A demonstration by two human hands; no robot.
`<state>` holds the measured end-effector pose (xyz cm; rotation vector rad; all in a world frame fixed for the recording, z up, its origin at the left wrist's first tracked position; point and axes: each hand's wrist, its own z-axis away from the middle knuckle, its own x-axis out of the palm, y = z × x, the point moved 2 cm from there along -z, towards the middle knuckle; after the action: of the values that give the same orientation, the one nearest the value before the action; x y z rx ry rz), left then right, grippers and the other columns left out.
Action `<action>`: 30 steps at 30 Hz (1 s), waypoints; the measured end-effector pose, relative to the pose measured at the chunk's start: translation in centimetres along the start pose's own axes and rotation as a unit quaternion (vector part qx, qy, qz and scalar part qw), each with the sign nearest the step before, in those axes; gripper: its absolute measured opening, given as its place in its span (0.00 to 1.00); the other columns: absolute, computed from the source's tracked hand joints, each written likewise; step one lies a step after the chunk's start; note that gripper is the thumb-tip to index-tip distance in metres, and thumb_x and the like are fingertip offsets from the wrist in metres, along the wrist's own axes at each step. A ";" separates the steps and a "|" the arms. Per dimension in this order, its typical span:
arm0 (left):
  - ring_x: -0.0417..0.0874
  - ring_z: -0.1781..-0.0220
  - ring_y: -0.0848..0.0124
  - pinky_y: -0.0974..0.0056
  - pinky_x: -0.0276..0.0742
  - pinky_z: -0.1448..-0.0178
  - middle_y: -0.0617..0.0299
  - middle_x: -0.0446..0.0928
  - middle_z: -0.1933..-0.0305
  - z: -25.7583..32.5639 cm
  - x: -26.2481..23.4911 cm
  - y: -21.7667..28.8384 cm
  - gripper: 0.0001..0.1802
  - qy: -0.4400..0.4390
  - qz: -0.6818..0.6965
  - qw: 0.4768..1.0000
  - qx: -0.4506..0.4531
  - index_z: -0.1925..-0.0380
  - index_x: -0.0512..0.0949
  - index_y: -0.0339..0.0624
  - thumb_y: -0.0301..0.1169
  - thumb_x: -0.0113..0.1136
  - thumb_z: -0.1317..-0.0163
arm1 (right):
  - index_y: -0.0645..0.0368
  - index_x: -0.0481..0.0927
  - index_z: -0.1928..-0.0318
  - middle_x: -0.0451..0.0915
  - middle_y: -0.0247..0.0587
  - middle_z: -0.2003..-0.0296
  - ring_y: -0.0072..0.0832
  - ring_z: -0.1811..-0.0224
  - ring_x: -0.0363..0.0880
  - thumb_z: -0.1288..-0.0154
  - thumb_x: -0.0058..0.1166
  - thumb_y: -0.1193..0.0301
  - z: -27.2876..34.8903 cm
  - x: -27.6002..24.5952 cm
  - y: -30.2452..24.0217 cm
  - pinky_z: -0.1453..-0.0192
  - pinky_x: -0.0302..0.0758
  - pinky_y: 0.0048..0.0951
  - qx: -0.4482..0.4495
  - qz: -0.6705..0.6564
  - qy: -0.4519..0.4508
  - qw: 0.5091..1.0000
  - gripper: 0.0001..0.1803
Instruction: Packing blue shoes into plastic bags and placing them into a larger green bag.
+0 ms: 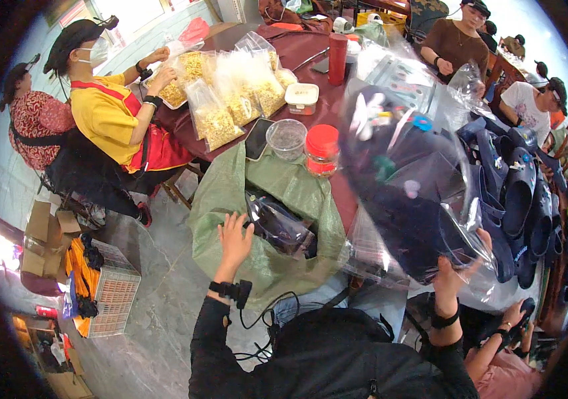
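Observation:
My left hand (234, 239) rests with its fingers spread on the near-left edge of a green woven sack (214, 216). Inside the sack's mouth lies a dark item in clear plastic (281, 226). My right hand (453, 279) grips the near edge of a large clear plastic bag (407, 193), slightly smeared by motion. Dark blue shoes seem to fill the bag, with small white, blue and green bits on them. To its right, dark blue clogs (517, 196) are heaped on the table.
On the dark red table (307, 56) stand several bags of yellow pieces (237, 100), a white-lidded tub (302, 98), a clear round tub (288, 138), a red-lidded jar (322, 149) and a phone (259, 138). A crate (114, 292) sits on the floor at left. People work around the table.

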<state>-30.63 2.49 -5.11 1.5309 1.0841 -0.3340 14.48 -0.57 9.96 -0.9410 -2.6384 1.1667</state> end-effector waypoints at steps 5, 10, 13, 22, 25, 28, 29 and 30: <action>0.78 0.48 0.56 0.46 0.61 0.37 0.52 0.80 0.55 -1.7 0.1 -1.7 0.24 -0.274 -0.231 0.933 -0.033 0.53 0.77 0.46 0.49 0.54 0.43 | 0.56 0.59 0.39 0.62 0.37 0.45 0.30 0.42 0.62 0.59 0.73 0.64 1.5 6.1 -1.2 0.39 0.65 0.33 0.192 -0.162 -0.158 0.955 0.47; 0.82 0.57 0.54 0.52 0.70 0.47 0.50 0.82 0.61 0.3 -1.9 -2.1 0.27 -0.259 -0.360 0.895 -0.052 0.55 0.74 0.43 0.52 0.58 0.48 | 0.53 0.58 0.42 0.64 0.36 0.49 0.25 0.46 0.66 0.59 0.73 0.77 5.9 12.6 -1.2 0.42 0.68 0.28 0.288 -0.279 -0.268 0.876 0.45; 0.82 0.56 0.55 0.51 0.73 0.50 0.49 0.81 0.60 1.7 -3.9 -2.6 0.29 -0.219 -0.294 0.918 -0.153 0.52 0.71 0.43 0.51 0.59 0.49 | 0.57 0.60 0.44 0.65 0.38 0.50 0.28 0.51 0.69 0.60 0.75 0.69 8.6 15.0 0.3 0.45 0.70 0.29 0.252 -0.213 -0.293 0.898 0.44; 0.81 0.52 0.53 0.55 0.78 0.54 0.49 0.80 0.54 3.9 -10.2 -2.4 0.36 -0.336 -0.329 0.831 -0.296 0.55 0.79 0.40 0.61 0.59 0.51 | 0.58 0.62 0.46 0.70 0.56 0.47 0.49 0.47 0.74 0.65 0.77 0.61 9.3 17.3 -1.5 0.46 0.74 0.40 -0.057 -0.146 -0.398 0.904 0.46; 0.81 0.52 0.51 0.53 0.77 0.53 0.46 0.79 0.52 3.3 -11.9 -2.4 0.39 -0.389 -0.269 0.840 -0.265 0.60 0.80 0.37 0.64 0.59 0.55 | 0.58 0.63 0.46 0.68 0.57 0.45 0.51 0.47 0.73 0.65 0.77 0.62 8.9 17.2 -2.4 0.46 0.73 0.41 -0.123 -0.149 -0.415 0.889 0.45; 0.80 0.52 0.50 0.52 0.76 0.52 0.44 0.78 0.53 2.8 -13.1 -4.2 0.35 -0.434 -0.273 0.834 -0.205 0.58 0.79 0.38 0.59 0.57 0.50 | 0.57 0.64 0.46 0.67 0.57 0.43 0.53 0.48 0.72 0.65 0.76 0.61 8.0 16.7 -2.6 0.46 0.72 0.43 -0.121 -0.146 -0.444 0.876 0.44; 0.79 0.52 0.49 0.51 0.75 0.52 0.44 0.78 0.54 2.4 -13.5 -4.6 0.29 -0.362 -0.280 0.863 -0.215 0.56 0.78 0.40 0.54 0.55 0.46 | 0.56 0.65 0.46 0.66 0.57 0.42 0.54 0.48 0.72 0.65 0.75 0.62 7.6 16.5 -2.4 0.46 0.72 0.44 -0.146 -0.138 -0.466 0.862 0.44; 0.79 0.52 0.49 0.51 0.74 0.51 0.45 0.78 0.54 2.2 -13.9 -4.9 0.25 -0.286 -0.285 0.887 -0.224 0.55 0.78 0.42 0.49 0.53 0.42 | 0.55 0.65 0.46 0.65 0.57 0.41 0.54 0.48 0.72 0.66 0.75 0.62 7.4 16.2 -2.3 0.46 0.72 0.44 -0.170 -0.130 -0.488 0.846 0.44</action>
<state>-41.03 -6.07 1.26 0.6065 1.0133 -0.8189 -2.12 2.97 4.04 0.1223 -3.6767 1.3645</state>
